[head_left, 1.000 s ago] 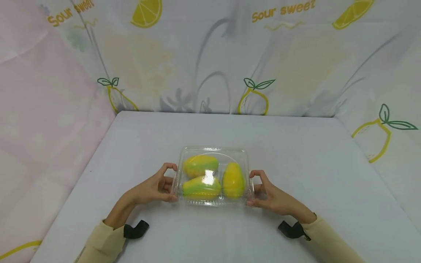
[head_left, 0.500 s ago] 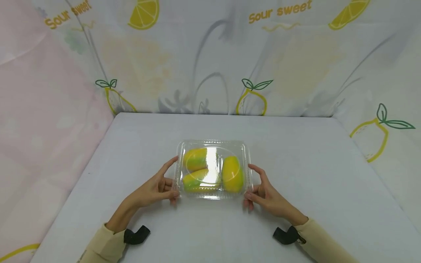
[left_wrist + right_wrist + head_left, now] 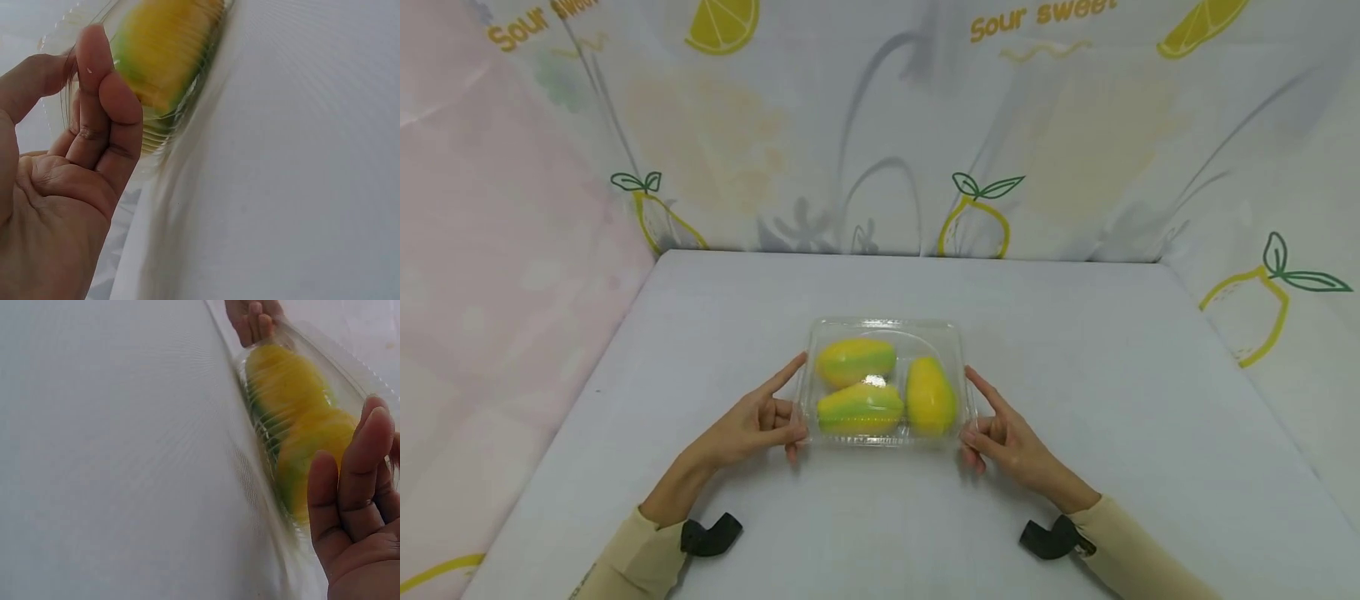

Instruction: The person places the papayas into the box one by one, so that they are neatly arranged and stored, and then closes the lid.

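Observation:
A clear plastic clamshell box (image 3: pixel 886 323) is closed over three yellow-green mangoes. Two of these, an upper mango (image 3: pixel 856 361) and a lower mango (image 3: pixel 861 408), lie sideways on the left; a third mango (image 3: pixel 931 396) points lengthwise on the right. My left hand (image 3: pixel 741 433) pinches the box's left rim near its front corner, index finger stretched along the side. At the opposite corner my right hand (image 3: pixel 1022 450) pinches the rim the same way. Both wrist views show the box close over the table, with fingertips (image 3: pixel 95 59) at its edge.
The white table (image 3: pixel 880 533) reaches back to a fabric backdrop (image 3: pixel 820 125) printed with lemons. More fabric (image 3: pixel 512 292) hangs along the left side. Black wrist pieces (image 3: pixel 711 535) stick out from both sleeves.
The box has shifted slightly away from me and its tilt has changed, the glare moving across the lid. Both index fingers, bent before, have straightened along its sides.

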Demonstrator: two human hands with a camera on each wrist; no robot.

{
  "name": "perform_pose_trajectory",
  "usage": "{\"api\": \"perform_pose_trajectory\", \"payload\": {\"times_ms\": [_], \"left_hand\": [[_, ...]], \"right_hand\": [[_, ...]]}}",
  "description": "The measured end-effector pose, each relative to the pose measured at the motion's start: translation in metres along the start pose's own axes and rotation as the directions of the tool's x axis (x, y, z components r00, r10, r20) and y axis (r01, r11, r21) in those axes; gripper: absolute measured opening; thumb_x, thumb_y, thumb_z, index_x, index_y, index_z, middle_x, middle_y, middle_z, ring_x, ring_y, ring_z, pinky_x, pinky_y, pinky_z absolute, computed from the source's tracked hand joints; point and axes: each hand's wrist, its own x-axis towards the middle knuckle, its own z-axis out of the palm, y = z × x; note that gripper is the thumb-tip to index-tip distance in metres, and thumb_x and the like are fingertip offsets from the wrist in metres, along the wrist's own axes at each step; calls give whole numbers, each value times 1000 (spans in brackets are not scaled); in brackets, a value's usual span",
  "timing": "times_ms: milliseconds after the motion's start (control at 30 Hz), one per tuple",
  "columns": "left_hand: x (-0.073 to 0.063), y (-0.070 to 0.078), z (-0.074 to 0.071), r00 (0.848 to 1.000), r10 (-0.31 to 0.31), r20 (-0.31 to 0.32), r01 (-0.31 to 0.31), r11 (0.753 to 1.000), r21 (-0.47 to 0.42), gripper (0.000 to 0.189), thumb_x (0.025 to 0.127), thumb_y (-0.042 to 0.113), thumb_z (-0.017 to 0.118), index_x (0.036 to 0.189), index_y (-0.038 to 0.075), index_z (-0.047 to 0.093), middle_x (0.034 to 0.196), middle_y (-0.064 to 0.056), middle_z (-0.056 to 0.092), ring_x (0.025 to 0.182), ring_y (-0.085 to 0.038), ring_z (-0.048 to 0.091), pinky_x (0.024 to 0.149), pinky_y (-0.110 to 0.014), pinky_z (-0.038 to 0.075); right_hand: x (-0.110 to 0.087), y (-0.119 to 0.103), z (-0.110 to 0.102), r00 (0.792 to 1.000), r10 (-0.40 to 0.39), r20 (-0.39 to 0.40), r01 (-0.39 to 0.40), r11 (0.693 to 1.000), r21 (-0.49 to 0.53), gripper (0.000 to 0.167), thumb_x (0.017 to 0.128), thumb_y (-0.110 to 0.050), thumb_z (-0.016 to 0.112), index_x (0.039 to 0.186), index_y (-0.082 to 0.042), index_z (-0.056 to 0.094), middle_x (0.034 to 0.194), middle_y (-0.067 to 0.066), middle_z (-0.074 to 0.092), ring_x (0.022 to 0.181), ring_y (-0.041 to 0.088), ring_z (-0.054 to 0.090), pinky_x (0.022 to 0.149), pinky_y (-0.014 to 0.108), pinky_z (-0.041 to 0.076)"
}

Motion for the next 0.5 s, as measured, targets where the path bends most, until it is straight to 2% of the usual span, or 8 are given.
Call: {"api": "perform_pose_trajectory", "payload": {"times_ms": [267, 500], "left_hand": [[1, 3, 2, 1000, 17, -6, -17, 1000, -3, 92, 93, -4, 60, 158, 12, -3, 77, -3, 67, 64, -18, 69, 74, -28, 58], [1, 3, 3, 1000, -12, -20, 12, 1000, -14, 94, 92, -3, 62, 158, 14, -3, 75, -2, 65, 64, -16, 68, 74, -28, 58]], "right_hand": [[0, -1, -2, 999, -45, 27, 43, 998, 50, 80, 99, 9, 44, 155, -2, -11, 65, 27, 54, 52, 26, 51, 53, 30, 53], [0, 1, -2, 998, -49, 37, 46, 996, 74, 81, 99, 8, 45, 155, -3, -12, 65, 24, 57, 50, 35, 48, 66, 29, 57]]}}
